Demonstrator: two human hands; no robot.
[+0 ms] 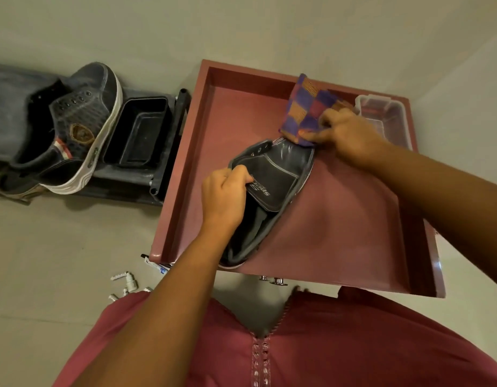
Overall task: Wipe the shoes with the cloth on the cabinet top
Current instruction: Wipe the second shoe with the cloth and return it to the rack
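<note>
At the centre of the frame a dark grey shoe (272, 180) lies on the reddish worktop (339, 219) of the cabinet, its toe toward the upper right, its heel at the near edge. The left hand (225, 196) grips the tongue and collar, fingers curled over the rim of the opening. The right hand (345, 132) pinches a checked purple-and-orange cloth (306, 107) and presses it against the toe.

The shoe looks light, with a soft, pliable upper and a firmer sole; the tongue bends under the fingers, so it probably steadies the shoe only loosely. A hold on the heel counter or along the sole edge would likely resist the wiping push better. The toe surface has a sheen and may be a little slick. The cloth is limp and bunches readily; gathering it into a pad in the palm should give a firmer stroke.

A second, patterned shoe (74, 127) sits at upper left on a low dark rack (158, 177), beside a black tray (138, 132).
</note>
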